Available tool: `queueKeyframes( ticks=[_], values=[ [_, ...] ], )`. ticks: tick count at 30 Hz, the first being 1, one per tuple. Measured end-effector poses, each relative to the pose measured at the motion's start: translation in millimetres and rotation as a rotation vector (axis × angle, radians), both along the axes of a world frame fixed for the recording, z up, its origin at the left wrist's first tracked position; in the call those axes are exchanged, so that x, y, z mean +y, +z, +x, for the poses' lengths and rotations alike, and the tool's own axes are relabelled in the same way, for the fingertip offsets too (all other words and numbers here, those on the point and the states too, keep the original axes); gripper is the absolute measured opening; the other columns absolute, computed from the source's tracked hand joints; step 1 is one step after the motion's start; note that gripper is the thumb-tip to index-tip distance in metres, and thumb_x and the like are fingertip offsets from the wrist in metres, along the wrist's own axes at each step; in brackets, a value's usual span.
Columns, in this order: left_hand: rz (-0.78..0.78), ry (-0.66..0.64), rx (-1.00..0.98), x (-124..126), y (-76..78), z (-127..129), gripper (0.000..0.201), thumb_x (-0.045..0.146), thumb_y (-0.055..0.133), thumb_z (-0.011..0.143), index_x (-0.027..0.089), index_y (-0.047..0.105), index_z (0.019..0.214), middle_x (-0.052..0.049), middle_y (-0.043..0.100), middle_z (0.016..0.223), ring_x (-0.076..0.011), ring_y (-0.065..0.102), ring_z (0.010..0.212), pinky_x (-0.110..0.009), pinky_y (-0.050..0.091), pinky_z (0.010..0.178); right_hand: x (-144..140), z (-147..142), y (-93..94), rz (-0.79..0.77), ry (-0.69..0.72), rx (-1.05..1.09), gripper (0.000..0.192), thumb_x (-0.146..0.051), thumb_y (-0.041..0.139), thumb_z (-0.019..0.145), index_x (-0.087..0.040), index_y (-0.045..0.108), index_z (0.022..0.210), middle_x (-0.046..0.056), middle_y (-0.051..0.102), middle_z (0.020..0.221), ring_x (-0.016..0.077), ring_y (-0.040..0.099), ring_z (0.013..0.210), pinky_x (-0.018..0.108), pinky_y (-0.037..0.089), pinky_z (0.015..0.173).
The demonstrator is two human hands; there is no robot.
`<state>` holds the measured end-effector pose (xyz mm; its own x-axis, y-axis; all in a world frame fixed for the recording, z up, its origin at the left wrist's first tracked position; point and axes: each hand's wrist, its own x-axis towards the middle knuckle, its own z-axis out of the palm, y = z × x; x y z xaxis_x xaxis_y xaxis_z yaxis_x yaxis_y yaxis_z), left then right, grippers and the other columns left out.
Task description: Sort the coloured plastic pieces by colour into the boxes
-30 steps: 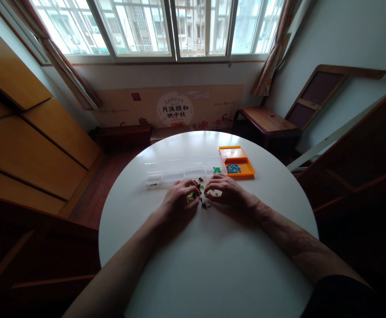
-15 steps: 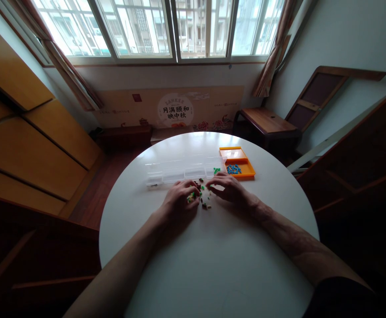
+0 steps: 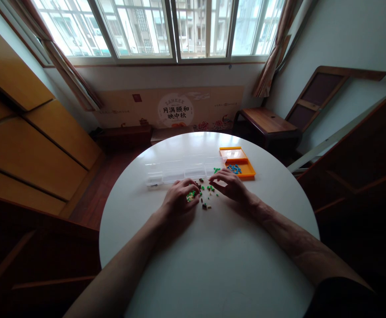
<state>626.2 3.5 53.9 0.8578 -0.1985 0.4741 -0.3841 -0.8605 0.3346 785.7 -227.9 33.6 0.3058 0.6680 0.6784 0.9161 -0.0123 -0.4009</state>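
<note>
The table (image 3: 209, 251) looks smooth, matt white; the far box (image 3: 179, 170) is clear plastic, the right tray (image 3: 250, 170) orange plastic.

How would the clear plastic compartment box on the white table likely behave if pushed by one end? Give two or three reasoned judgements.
The clear compartment box looks thin-walled and mostly empty, so it is probably light and would slide easily on the smooth white table. Being long and narrow, it may pivot rather than travel straight. The few green pieces at its right end could rattle about.
</note>
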Motion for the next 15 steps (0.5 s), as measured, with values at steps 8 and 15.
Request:
queueKeyframes(
  ticks=[8, 15],
  values=[
    [-0.038, 0.038, -0.006, 1, -2.8, 3, 0.009, 0.026, 0.067, 0.105, 0.026, 0.075, 0.102, -0.004, 0.079, 0.112, -0.02, 0.075, 0.1, -0.037, 0.051, 0.093, -1, 10, -4.7, 0.125, -0.335, 0.074, 0.018, -0.024, 0.068, 0.105, -0.025, 0.075, 0.122, 0.005, 0.081, 0.1, 0.0259, 0.07, 0.086, 0.048, 0.056, 0.096],
    [-0.264, 0.048, -0.016, 1, -2.3, 3, 0.01, 0.032, 0.073, 0.105, 0.024, 0.079, 0.104, -0.006, 0.077, 0.106, -0.0198, 0.074, 0.094, -0.035, 0.056, 0.088, -1, 0, 2.0, 0.038, -0.135, -0.006, 0.014, -0.022, 0.07, 0.103, -0.025, 0.074, 0.116, 0.005, 0.08, 0.105, 0.0258, 0.072, 0.096, 0.044, 0.057, 0.095]
  ],
)
